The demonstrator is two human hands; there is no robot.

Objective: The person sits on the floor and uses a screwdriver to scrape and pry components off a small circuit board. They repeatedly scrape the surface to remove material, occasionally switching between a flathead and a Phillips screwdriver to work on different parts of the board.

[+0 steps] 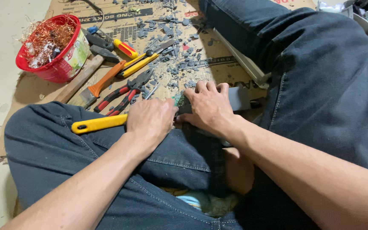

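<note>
My left hand [150,120] is closed around a yellow-handled tool [99,124] whose handle sticks out to the left over my left thigh; its working end is hidden under the hand. My right hand [207,107] presses flat on a grey box-shaped part [238,98] with a bit of green circuit board [178,100] showing at its left edge, between my two hands. The part rests on the cardboard sheet [218,70] by my legs.
On the cardboard lie red-handled pliers [122,97], an orange-handled chisel [101,84], a hammer [84,72], yellow-handled screwdrivers [139,64] and several grey plastic fragments [179,42]. A red bowl [50,70] of copper wire scraps stands at the upper left. My legs in dark jeans frame both sides.
</note>
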